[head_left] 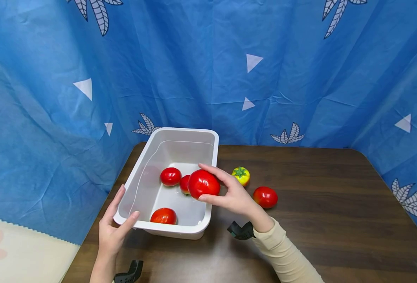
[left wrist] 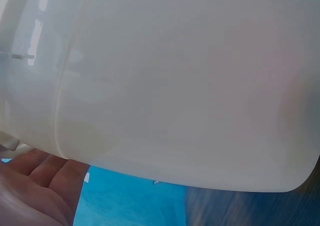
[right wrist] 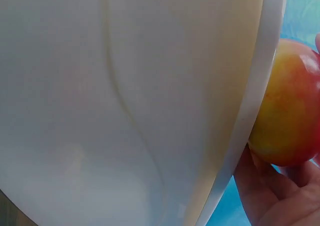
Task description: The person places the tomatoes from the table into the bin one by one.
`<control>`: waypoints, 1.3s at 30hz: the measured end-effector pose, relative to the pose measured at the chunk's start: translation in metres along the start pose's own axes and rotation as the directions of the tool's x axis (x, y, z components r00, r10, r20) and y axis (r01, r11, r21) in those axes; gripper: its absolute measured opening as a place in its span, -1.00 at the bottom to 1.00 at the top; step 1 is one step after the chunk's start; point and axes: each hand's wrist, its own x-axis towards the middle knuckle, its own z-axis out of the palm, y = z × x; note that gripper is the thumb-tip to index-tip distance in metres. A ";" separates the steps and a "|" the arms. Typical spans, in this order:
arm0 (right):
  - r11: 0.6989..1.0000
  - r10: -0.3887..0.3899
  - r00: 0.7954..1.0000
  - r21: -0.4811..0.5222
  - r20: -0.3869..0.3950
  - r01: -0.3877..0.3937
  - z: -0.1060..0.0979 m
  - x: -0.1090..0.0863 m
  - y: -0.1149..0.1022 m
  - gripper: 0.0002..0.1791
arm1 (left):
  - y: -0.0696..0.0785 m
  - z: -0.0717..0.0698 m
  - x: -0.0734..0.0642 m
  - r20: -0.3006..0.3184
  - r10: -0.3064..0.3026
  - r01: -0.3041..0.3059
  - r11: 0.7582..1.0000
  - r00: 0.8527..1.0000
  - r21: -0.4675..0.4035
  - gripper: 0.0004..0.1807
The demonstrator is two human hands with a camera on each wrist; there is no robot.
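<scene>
A white plastic bin [head_left: 190, 147] stands on the table, with red tomatoes inside: one at the left [head_left: 171, 176], one near the front wall [head_left: 164, 216] and one partly hidden [head_left: 184, 184]. My left hand [head_left: 112, 232] grips the bin's front left corner, thumb over the rim and fingers along the outside. In my right hand [head_left: 238, 196] is a large red tomato [head_left: 204, 184], held between thumb and fingers above the right side of the bin. The right wrist view shows that tomato's yellowish underside [right wrist: 287, 106] by the rim. Bin wall [left wrist: 175, 86] fills most of the left wrist view.
Right of the bin, a yellow tomato [head_left: 241, 175] with a green star-shaped top and a red tomato [head_left: 265, 197] lie on the dark wooden table [head_left: 335, 204], close to my right forearm. A blue patterned curtain [head_left: 194, 70] hangs behind and at the sides.
</scene>
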 end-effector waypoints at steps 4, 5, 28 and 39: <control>1.000 -0.022 1.000 -0.012 0.013 0.022 0.001 0.000 0.000 -0.19 | 0.000 0.000 0.000 0.000 0.005 -0.005 1.000 1.000 -0.005 -0.21; 0.999 -0.030 0.999 -0.013 0.015 0.030 0.001 0.000 -0.001 -0.20 | 0.000 0.000 0.000 0.000 0.008 -0.008 1.000 1.000 -0.006 -0.22; 0.998 -0.062 0.995 -0.002 -0.084 0.062 -0.012 -0.018 -0.015 -0.40 | -0.002 -0.001 -0.001 0.024 0.053 -0.052 0.998 0.998 -0.027 -0.21; 0.999 -0.012 0.990 -0.050 -0.137 0.005 -0.027 -0.031 0.000 -0.45 | -0.003 -0.001 0.000 0.024 0.062 -0.061 0.998 0.998 -0.026 -0.21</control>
